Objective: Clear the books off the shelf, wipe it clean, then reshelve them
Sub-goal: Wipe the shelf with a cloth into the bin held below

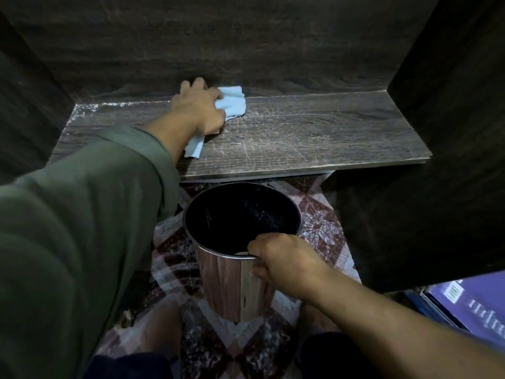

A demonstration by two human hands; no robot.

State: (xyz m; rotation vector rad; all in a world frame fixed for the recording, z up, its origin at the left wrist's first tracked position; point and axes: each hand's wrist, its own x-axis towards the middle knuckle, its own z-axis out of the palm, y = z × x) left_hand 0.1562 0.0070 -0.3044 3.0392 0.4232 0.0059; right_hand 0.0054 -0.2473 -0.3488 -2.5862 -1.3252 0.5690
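Note:
The dark wood shelf [314,132] lies bare of books, scratched and dusty, with pale dust along its back left corner. My left hand [199,108] grips a light blue cloth [232,103] and presses it on the shelf near the back wall, left of centre. My right hand [284,259] grips the near rim of a cylindrical bin [232,283] with a dark inside, held just below the shelf's front edge. A stack of books [470,305] with a purple cover on top lies at the lower right.
Dark wooden side walls [437,132] close the shelf in on both sides, with a back panel behind. A patterned red and white carpet [322,222] covers the floor under the bin. My knees show at the bottom edge.

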